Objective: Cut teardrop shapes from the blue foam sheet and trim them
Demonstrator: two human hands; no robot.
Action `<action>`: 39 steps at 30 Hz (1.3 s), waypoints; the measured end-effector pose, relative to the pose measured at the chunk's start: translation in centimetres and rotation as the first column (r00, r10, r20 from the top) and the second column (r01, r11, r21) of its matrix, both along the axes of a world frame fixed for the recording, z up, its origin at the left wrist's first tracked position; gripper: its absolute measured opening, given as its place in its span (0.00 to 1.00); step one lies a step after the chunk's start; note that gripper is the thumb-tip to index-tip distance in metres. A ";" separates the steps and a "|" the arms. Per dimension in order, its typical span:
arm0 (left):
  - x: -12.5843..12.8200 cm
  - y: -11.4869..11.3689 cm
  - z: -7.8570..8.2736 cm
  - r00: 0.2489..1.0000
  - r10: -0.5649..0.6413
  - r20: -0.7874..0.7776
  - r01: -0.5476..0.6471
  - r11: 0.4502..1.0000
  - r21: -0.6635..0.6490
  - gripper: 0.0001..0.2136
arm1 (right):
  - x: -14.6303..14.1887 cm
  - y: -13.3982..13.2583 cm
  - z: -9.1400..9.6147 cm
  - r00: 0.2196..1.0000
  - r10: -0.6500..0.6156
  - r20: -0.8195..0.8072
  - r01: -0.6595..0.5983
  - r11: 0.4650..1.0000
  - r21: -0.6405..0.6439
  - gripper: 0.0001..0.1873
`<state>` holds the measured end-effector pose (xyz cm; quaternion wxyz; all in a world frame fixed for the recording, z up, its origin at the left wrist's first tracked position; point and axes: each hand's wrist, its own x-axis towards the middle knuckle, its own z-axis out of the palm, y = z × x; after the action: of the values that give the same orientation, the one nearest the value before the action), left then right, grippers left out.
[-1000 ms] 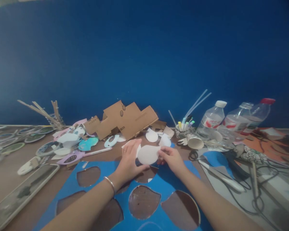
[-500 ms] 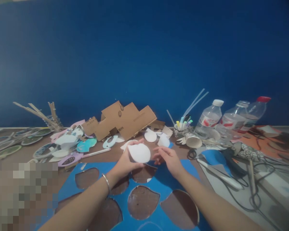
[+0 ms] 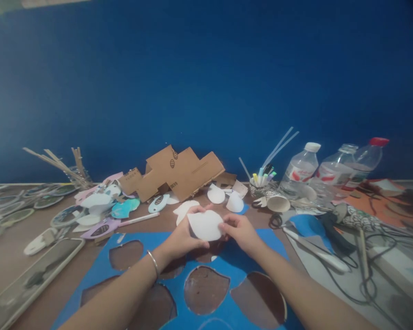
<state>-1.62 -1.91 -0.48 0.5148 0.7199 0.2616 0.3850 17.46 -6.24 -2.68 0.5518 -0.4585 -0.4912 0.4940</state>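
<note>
A white petal-shaped paper cutout (image 3: 205,225) is held between both hands, rounded on its right side with a point at the upper left. My left hand (image 3: 184,236), with a silver bangle at the wrist, grips its left side, the thumb along the lower edge. Thumb and fingers of my right hand (image 3: 239,233) pinch the right edge. Below them lies a blue sheet (image 3: 179,293) with several rounded and petal-shaped holes, the brown table showing through. Just behind the left hand rest more white cutouts (image 3: 183,211).
Brown cardboard (image 3: 184,172) leans against the blue wall. Plastic bottles (image 3: 301,162) and a pen holder (image 3: 260,187) stand back right. A glue gun (image 3: 316,250) and its cable lie right; a long tray (image 3: 37,279) lies left.
My right hand has moved left and taken hold of the cutout's right edge. The cutout has shifted slightly right and down, and turned a little.
</note>
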 end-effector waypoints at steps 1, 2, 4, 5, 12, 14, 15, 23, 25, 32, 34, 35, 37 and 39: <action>-0.1 0.3 0.0 0.999 0.035 -0.039 -0.033 0.999 0.028 0.39 | 0.2 0.1 -0.2 0.999 -0.050 0.000 0.050 0.999 -0.002 0.11; -0.2 0.7 0.1 0.994 0.083 -0.075 -0.079 0.995 0.059 0.41 | 0.5 0.3 -0.4 0.993 -0.116 -0.005 0.116 0.993 -0.005 0.10; -1.0 1.9 0.2 0.965 0.219 -0.144 -0.201 0.971 0.128 0.44 | 1.2 0.8 -0.8 0.966 -0.258 -0.024 0.258 0.966 -0.021 0.11; -1.5 2.6 0.2 0.939 0.292 -0.181 -0.266 0.951 0.159 0.40 | 1.7 1.0 -1.0 0.948 -0.318 -0.033 0.317 0.948 -0.037 0.12; -4.8 5.0 -0.1 0.818 0.424 -0.388 -0.337 0.901 0.275 0.26 | 2.5 1.5 -1.3 0.903 -0.429 -0.025 0.425 0.900 -0.102 0.13; -4.7 4.9 -0.4 0.810 0.427 -0.401 -0.338 0.900 0.276 0.28 | 2.4 1.4 -1.2 0.907 -0.420 -0.008 0.417 0.903 -0.100 0.13; -4.6 4.8 -0.5 0.808 0.431 -0.401 -0.341 0.898 0.279 0.29 | 2.4 1.4 -1.2 0.910 -0.415 0.001 0.413 0.905 -0.098 0.12; -4.3 5.2 0.7 0.820 0.472 -0.325 -0.377 0.871 0.314 0.19 | 2.5 1.5 -1.5 0.925 -0.373 0.069 0.378 0.922 -0.087 0.13; -4.7 5.6 1.1 0.810 0.505 -0.299 -0.410 0.851 0.327 0.15 | 2.5 1.5 -1.5 0.926 -0.370 0.076 0.375 0.923 -0.086 0.12; -8.9 8.5 3.7 0.676 0.729 -0.107 -0.649 0.657 0.382 0.16 | 2.5 1.7 -1.7 0.925 -0.377 0.056 0.380 0.921 -0.089 0.13; -10.4 9.1 4.5 0.641 0.762 -0.090 -0.677 0.617 0.403 0.17 | 2.4 1.7 -1.6 0.926 -0.374 0.058 0.378 0.921 -0.094 0.14; -11.0 9.3 4.8 0.628 0.772 -0.101 -0.677 0.606 0.417 0.17 | 2.4 1.6 -1.6 0.927 -0.371 0.060 0.376 0.922 -0.097 0.14; -11.8 9.3 5.2 0.605 0.781 -0.157 -0.654 0.599 0.462 0.15 | 2.4 1.6 -1.6 0.929 -0.364 0.067 0.369 0.924 -0.104 0.14; -12.1 9.1 5.2 0.576 0.788 -0.217 -0.615 0.592 0.521 0.13 | 2.4 1.6 -1.5 0.932 -0.354 0.076 0.361 0.926 -0.111 0.14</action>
<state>-13.70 7.19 4.70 0.0893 0.7030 0.5542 0.4366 19.84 -4.65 -4.21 0.5897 -0.5866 -0.3830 0.4019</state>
